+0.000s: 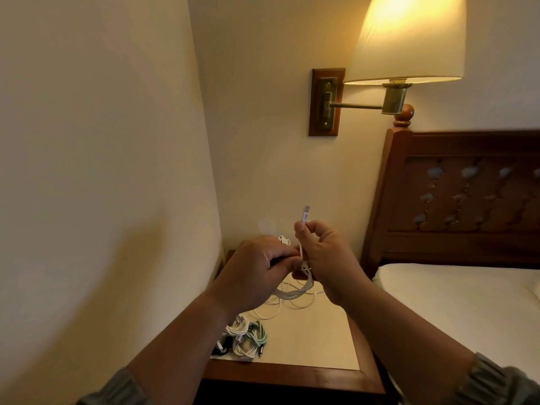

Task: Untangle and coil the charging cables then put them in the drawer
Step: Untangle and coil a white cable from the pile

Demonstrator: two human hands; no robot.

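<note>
Starting nearest, grey-green sleeves (117,387) frame the nightstand (292,375), a wood-rimmed table with a pale top. On its near left corner lie the coiled cables (245,337), white, mint-green and black, bundled and touching one another. Farther back on the top, loose cable (267,312) sprawls in white strands. Above the nightstand's far half the two hands meet. The left hand (257,276) has its fingers curled tight round a white cable (295,292), whose wound loops hang below the hands, over the loose strands; whether they touch I cannot tell. The right hand (324,258) pinches the same cable between thumb and forefinger just under its plug (305,214), which points up. Right of the nightstand stands the bed (467,302) with white linen, and behind it a carved wooden headboard (467,194). On the wall above the nightstand a wooden plate (325,102) carries a brass arm and a lit lamp (409,39).
</note>
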